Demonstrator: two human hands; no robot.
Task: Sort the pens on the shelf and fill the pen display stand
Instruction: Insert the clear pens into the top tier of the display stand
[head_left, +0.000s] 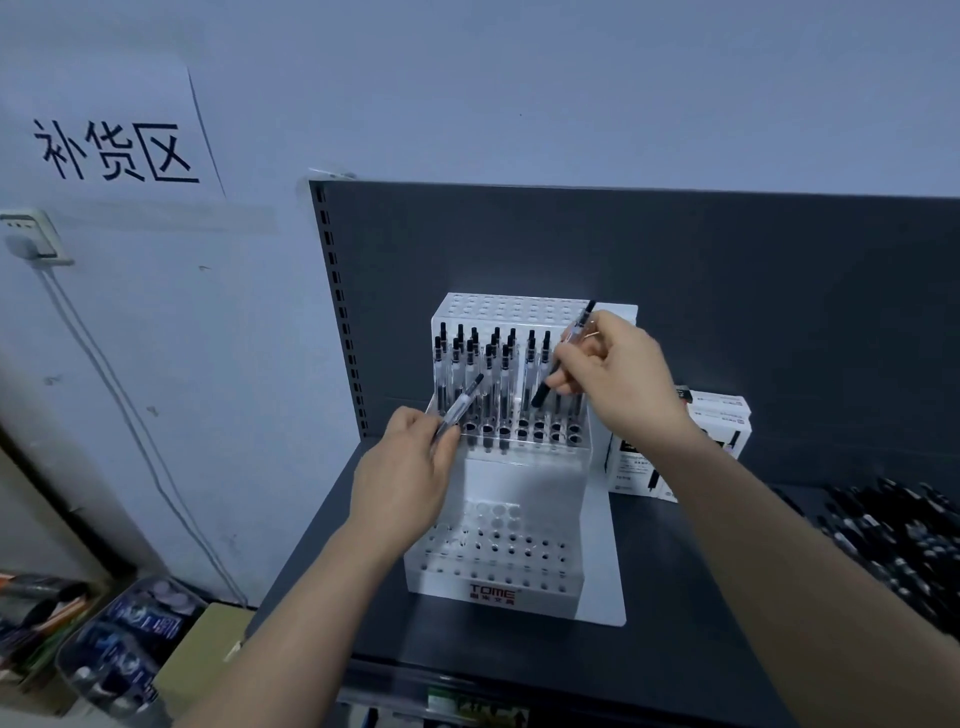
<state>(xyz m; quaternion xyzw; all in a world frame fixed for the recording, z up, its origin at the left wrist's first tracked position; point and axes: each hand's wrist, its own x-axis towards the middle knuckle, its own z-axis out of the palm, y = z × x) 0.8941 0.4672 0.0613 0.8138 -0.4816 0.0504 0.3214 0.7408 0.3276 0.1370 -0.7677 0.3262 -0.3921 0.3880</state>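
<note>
My left hand pinches a clear pen between thumb and fingers. Its black far end tilts up and to the right, at the left side of the stand's middle tier. My right hand pinches a second pen on a slant, dark end down over the right part of that tier, the other end rising far and right. I cannot tell whether its tip already touches a hole.

The white display stand sits on the dark shelf, close to the back panel. Its middle tier carries rows of upright pens, and the near tier shows rows of round holes.

White boxes stand just right of the stand, beyond my right wrist. A pile of loose black pens lies at the shelf's right edge.
</note>
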